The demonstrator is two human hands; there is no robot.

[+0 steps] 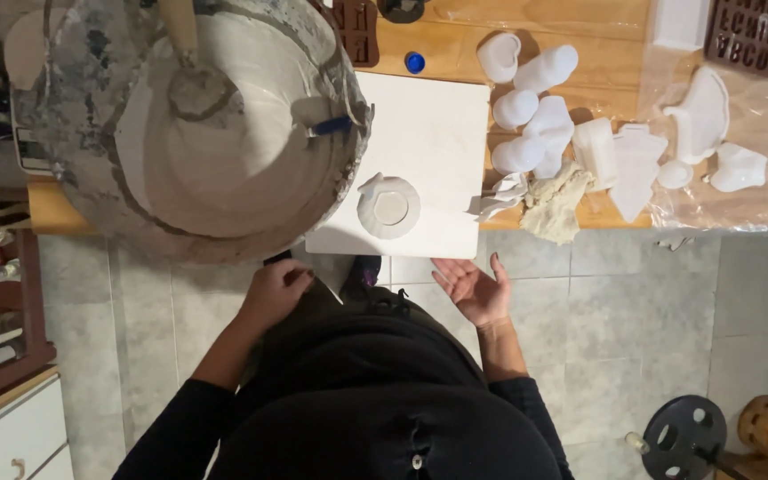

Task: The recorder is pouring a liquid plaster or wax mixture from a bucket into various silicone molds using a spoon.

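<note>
The left hand point(276, 293) is curled into a loose fist just below the rim of the large plaster-caked mixing bucket point(197, 124); whether it grips anything cannot be told. The right hand point(477, 289) is open, palm up and empty, just under the near edge of the white board point(428, 133). On that board sits a round white silicone mould point(388, 206), near the bucket
</note>
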